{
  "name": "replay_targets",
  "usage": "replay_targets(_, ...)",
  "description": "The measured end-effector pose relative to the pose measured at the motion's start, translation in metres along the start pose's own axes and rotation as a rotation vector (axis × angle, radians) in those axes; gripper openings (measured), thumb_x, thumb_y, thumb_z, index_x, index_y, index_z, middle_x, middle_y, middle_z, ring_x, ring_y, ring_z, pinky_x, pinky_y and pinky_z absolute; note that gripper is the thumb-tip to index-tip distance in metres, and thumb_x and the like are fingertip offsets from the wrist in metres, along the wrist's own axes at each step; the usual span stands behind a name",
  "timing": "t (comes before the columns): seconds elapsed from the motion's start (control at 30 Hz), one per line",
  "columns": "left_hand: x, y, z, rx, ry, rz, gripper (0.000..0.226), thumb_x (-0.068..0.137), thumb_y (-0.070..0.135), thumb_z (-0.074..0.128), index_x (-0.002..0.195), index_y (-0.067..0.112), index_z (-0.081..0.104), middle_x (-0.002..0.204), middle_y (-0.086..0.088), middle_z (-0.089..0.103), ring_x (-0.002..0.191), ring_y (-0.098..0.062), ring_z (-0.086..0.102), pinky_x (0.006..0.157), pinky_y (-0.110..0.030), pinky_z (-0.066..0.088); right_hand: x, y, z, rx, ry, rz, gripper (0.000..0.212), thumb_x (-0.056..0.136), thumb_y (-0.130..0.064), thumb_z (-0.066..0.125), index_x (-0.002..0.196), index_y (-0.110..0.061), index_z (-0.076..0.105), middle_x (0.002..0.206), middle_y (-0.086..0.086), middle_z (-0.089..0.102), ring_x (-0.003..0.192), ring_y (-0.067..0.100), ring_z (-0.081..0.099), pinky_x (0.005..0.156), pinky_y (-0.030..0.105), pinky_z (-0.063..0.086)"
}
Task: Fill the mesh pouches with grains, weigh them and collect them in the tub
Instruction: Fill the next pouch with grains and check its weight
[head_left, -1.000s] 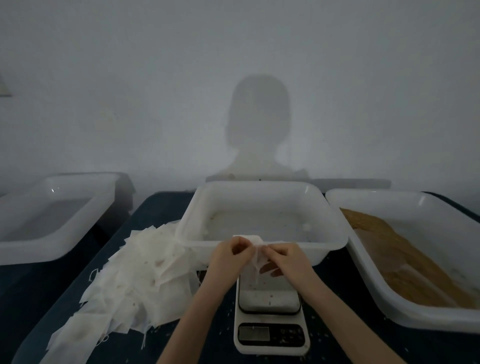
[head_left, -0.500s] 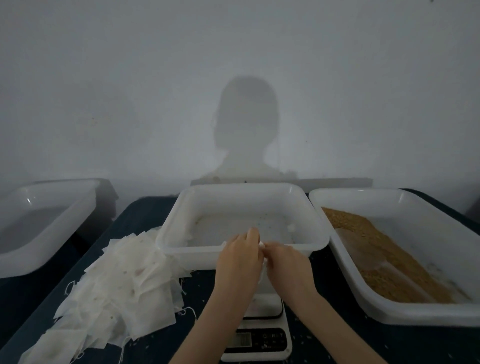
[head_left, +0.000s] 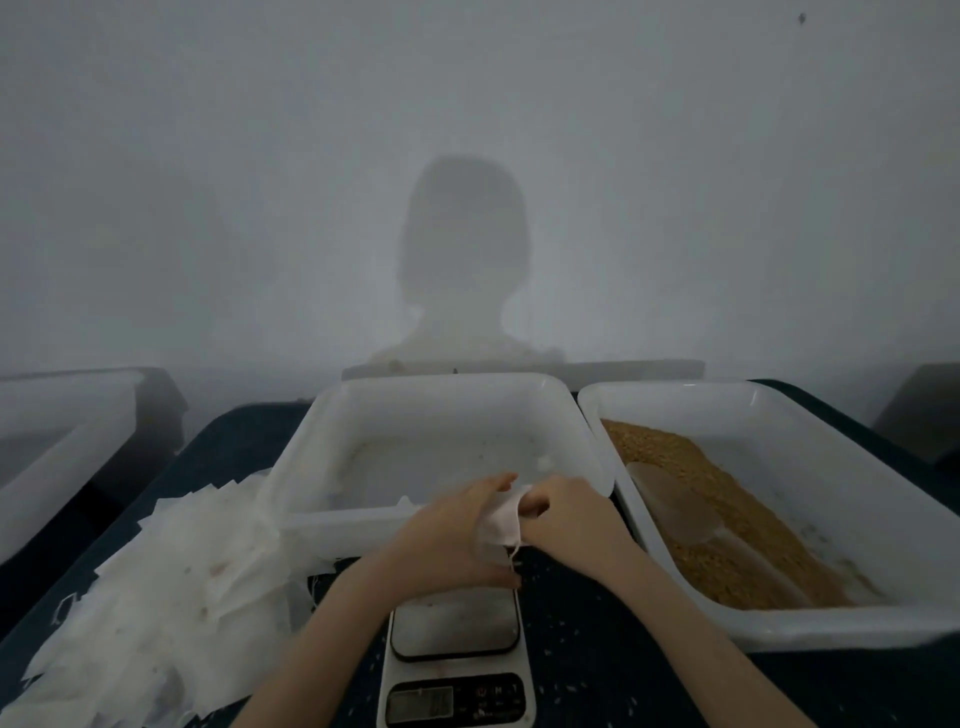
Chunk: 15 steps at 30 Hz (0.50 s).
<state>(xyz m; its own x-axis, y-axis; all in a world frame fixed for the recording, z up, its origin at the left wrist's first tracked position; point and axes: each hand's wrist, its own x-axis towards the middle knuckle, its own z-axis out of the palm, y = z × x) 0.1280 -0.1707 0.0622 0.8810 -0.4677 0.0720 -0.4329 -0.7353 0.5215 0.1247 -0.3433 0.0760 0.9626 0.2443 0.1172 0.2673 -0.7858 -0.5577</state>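
Pouch (head_left: 501, 522) of white mesh sits between both hands, just above the near rim of the middle tub (head_left: 441, 415) and beyond the scale (head_left: 456, 660). The left hand (head_left: 457, 540) grips it from the left with fingers curled round the fabric; the right hand (head_left: 563, 512) pinches its right edge, that grip clamped on the mesh. Half a second ago the hands were pressed closer together over the rim; now they have spread slightly and more of the pouch shows. A pile of empty pouches (head_left: 171, 587) lies left on the dark tabletop (head_left: 582, 623). The right tub (head_left: 779, 519) holds brown grains (head_left: 727, 509) with a scoop (head_left: 675, 504) resting in them.
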Motion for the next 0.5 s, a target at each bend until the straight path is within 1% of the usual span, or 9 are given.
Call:
replay_targets(0.03,0.003,0.000,0.003,0.010,-0.010,0.010,0.091,0.066,0.049,0.076,0.142,0.038,0.028,0.133,0.022,0.044,0.118,-0.001,0.045,0.100,-0.025,0.040,0.000,0.002,-0.003,-0.020,-0.020,0.001,0.032,0.080,-0.029,0.060,0.049,-0.037,0.058,0.049,-0.014,0.054,0.048,0.003,0.046,0.048,0.020,0.034)
replay_targets(0.1,0.007,0.002,0.007,-0.001,0.036,0.006,0.063,0.071,0.046,0.072,0.128,0.036,0.046,0.115,0.018,0.058,0.103,-0.002,0.056,0.087,-0.024,0.048,-0.002,0.007,-0.009,-0.119,-0.034,-0.017,0.025,0.082,-0.033,0.059,0.057,-0.028,0.058,0.054,-0.010,0.053,0.049,0.003,0.046,0.047,0.019,0.033)
replay_targets(0.13,0.009,0.004,0.008,0.007,0.069,-0.006,0.050,0.073,0.047,0.070,0.118,0.035,0.052,0.105,0.018,0.061,0.095,-0.002,0.058,0.080,-0.022,0.049,-0.004,0.009,-0.012,-0.158,-0.038,-0.032,0.025,0.082,-0.034,0.059,0.058,-0.028,0.055,0.055,-0.010,0.051,0.047,0.002,0.046,0.045,0.016,0.032)
replay_targets(0.2,0.010,0.004,0.007,0.028,0.101,-0.001,0.032,0.076,0.045,0.066,0.103,0.031,0.057,0.093,0.013,0.064,0.083,-0.005,0.059,0.072,-0.024,0.048,-0.005,0.014,-0.017,-0.144,-0.066,-0.059,0.023,0.082,-0.032,0.060,0.060,-0.029,0.061,0.054,-0.009,0.050,0.043,0.002,0.043,0.043,0.013,0.029)
replay_targets(0.27,0.011,0.007,0.008,0.013,0.094,0.036,0.024,0.078,0.042,0.063,0.095,0.026,0.058,0.085,0.008,0.064,0.076,-0.010,0.059,0.068,-0.029,0.047,-0.008,0.019,-0.023,-0.048,-0.094,-0.054,0.017,0.083,-0.025,0.059,0.070,-0.025,0.070,0.058,-0.006,0.055,0.044,0.003,0.042,0.047,0.015,0.029)
replay_targets(0.3,0.012,0.010,0.008,0.004,0.089,0.049,0.023,0.079,0.041,0.063,0.092,0.023,0.058,0.082,0.006,0.064,0.074,-0.011,0.058,0.065,-0.030,0.046,-0.009,0.022,-0.027,0.031,-0.094,-0.049,0.018,0.083,-0.024,0.060,0.070,-0.029,0.071,0.061,-0.010,0.059,0.047,0.000,0.046,0.050,0.015,0.033)
replay_targets(0.37,0.015,0.015,0.010,0.000,0.086,0.056,0.021,0.083,0.038,0.062,0.091,0.020,0.057,0.080,0.004,0.063,0.072,-0.014,0.057,0.063,-0.030,0.044,-0.012,0.031,-0.040,0.186,-0.051,-0.050,0.020,0.085,-0.028,0.064,0.072,-0.043,0.069,0.072,-0.027,0.064,0.068,-0.009,0.059,0.061,0.011,0.045)
replay_targets(0.4,0.017,0.017,0.010,0.004,0.089,0.056,0.021,0.084,0.037,0.062,0.090,0.018,0.056,0.080,0.003,0.062,0.071,-0.015,0.057,0.061,-0.029,0.042,-0.014,0.038,-0.047,0.225,-0.014,-0.050,0.013,0.086,-0.034,0.065,0.081,-0.044,0.071,0.080,-0.031,0.066,0.078,-0.012,0.061,0.068,0.009,0.048)
replay_targets(0.5,0.025,0.019,0.012,0.010,0.091,0.057,0.020,0.087,0.034,0.061,0.089,0.016,0.055,0.079,0.003,0.061,0.066,-0.011,0.053,0.058,-0.022,0.036,-0.018,0.076,-0.071,0.129,0.130,0.048,0.010,0.087,-0.041,0.063,0.095,-0.040,0.070,0.095,-0.025,0.068,0.084,-0.010,0.060,0.072,0.009,0.044)
